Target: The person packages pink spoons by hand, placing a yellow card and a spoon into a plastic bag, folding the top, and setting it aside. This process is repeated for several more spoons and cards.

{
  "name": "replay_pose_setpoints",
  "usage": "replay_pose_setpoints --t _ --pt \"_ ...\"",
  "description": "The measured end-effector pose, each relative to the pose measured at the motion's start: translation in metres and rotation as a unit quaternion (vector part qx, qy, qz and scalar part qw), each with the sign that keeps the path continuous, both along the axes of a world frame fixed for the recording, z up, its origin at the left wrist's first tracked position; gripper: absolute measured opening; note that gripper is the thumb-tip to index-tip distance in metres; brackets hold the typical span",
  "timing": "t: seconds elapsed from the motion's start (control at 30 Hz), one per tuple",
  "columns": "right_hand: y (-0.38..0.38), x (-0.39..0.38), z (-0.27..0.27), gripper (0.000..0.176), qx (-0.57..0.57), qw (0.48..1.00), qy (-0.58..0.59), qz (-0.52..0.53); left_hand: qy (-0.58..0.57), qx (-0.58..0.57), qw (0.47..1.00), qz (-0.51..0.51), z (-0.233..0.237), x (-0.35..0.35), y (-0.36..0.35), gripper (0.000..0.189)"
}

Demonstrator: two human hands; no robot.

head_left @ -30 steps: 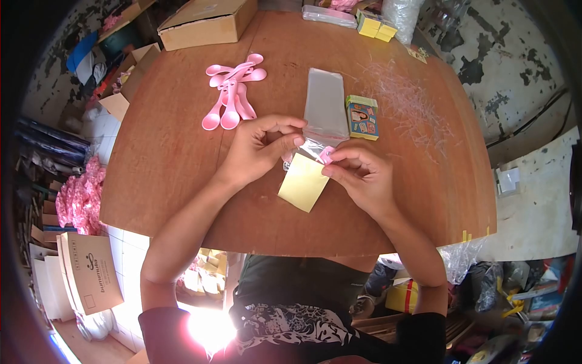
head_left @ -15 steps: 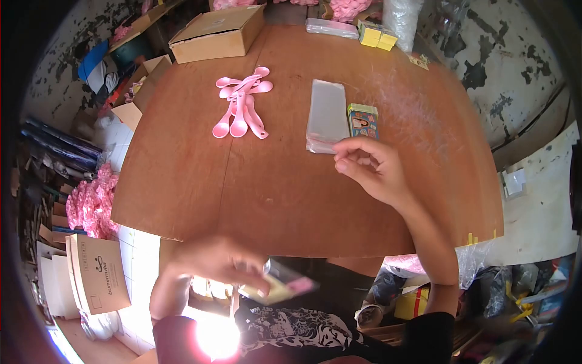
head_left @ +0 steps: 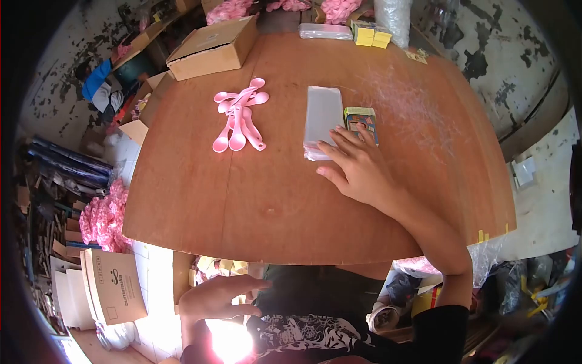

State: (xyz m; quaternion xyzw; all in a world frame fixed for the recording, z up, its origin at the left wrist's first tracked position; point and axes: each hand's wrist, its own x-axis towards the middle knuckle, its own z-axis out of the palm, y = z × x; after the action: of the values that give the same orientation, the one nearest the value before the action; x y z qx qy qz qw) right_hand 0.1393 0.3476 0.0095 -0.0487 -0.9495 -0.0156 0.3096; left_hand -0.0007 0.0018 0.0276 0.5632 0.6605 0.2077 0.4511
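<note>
- Head view: clear bag stack (head_left: 323,115) lies flat on brown table (head_left: 279,206).
- Right hand (head_left: 357,167): over near right corner of bag stack, fingers spread apart; can't tell if touching.
- Card pack (head_left: 362,113): just right of bag stack, partly under right hand's fingers.
- Left hand (head_left: 219,297): well below bag stack, past table edge; thumb and fingers apart.
- Pink spoons (head_left: 237,124): piled left of bag stack.

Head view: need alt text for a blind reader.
A right hand is spread over a stack of clear plastic sleeves and a small colourful pack on a brown table. Pink spoons lie piled to the left; the left hand is off the near edge, apparently empty.
</note>
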Motion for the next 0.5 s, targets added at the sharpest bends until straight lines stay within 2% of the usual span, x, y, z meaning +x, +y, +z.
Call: replay_pose_setpoints --t 0.07,0.1,0.17,0.23,0.3,0.33,0.4,0.43,0.5 --pt "-0.001 0.003 -0.004 0.046 0.002 1.0 -0.018 -0.006 0.015 0.176 0.978 -0.111 0.027 0.004 0.032 0.045" --pt "0.0 0.003 -0.006 0.045 0.001 1.0 -0.027 -0.008 0.012 0.178 0.978 -0.111 0.035 0.005 0.052 0.045" --pt "0.0 0.005 -0.009 0.045 0.001 0.999 -0.04 -0.009 0.055 0.369 0.92 -0.121 0.049 0.002 0.092 0.037" --pt "-0.001 0.006 -0.01 0.046 0.013 0.999 -0.043 -0.027 0.097 0.385 0.911 -0.109 0.064 -0.006 0.132 0.029" --pt "0.001 0.005 -0.01 0.047 0.015 0.998 -0.045 -0.031 0.086 0.369 0.924 -0.046 0.063 -0.015 0.164 0.024" --pt "0.002 0.006 -0.011 0.047 0.016 0.998 -0.048 -0.035 0.086 0.368 0.925 -0.048 0.058 -0.02 0.179 0.024" --pt "0.003 0.006 -0.01 0.047 0.009 0.998 -0.044 -0.037 0.075 0.399 0.912 0.058 0.037 -0.031 0.205 0.021" --pt "0.003 0.006 -0.009 0.047 0.004 0.998 -0.04 -0.037 0.075 0.398 0.912 0.059 0.023 -0.036 0.213 0.021" --pt "0.003 0.006 -0.007 0.047 -0.01 0.999 -0.04 -0.033 0.084 0.443 0.882 0.133 -0.002 -0.045 0.226 0.021"
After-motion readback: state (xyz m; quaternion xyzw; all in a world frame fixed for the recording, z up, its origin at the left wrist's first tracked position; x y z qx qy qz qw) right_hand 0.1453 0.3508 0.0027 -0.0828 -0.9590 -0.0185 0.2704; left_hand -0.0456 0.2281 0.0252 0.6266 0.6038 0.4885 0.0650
